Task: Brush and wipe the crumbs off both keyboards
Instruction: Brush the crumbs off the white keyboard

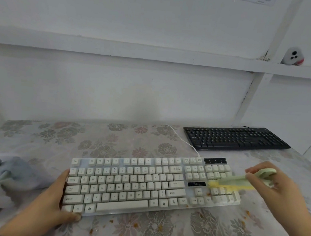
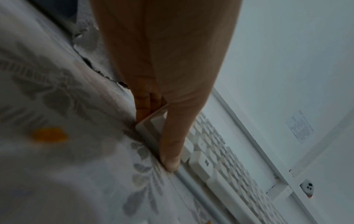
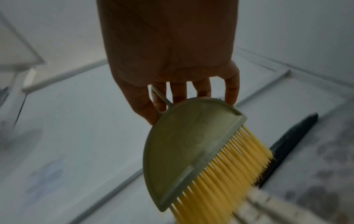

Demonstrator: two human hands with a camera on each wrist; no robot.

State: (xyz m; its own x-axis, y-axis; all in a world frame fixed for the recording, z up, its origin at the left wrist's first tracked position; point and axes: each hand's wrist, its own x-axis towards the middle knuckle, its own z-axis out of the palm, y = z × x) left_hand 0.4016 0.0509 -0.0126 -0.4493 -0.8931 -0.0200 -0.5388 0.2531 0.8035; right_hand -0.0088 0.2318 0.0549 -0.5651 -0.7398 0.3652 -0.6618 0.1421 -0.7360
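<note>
A white keyboard [image 1: 136, 185] lies on the flowered tablecloth in front of me. My left hand [image 1: 59, 199] grips its left end, thumb [image 2: 172, 145] along the front edge and fingers [image 2: 142, 109] behind the corner. My right hand [image 1: 275, 190] holds a pale green brush [image 1: 239, 182] with yellow bristles [image 3: 226, 174] by its handle; the bristles touch the number pad at the right end. Brown crumbs [image 1: 208, 193] lie among the right-hand keys and on the cloth in front. A black keyboard [image 1: 235, 138] sits at the back right, its edge [image 3: 291, 145] showing in the right wrist view.
A crumpled grey cloth [image 1: 6, 178] lies left of the white keyboard. The white cable [image 1: 184, 141] runs from the keyboard toward the back. A white wall and shelf [image 1: 156, 52] close the back of the table. A small white device [image 1: 293, 56] sits on the shelf at right.
</note>
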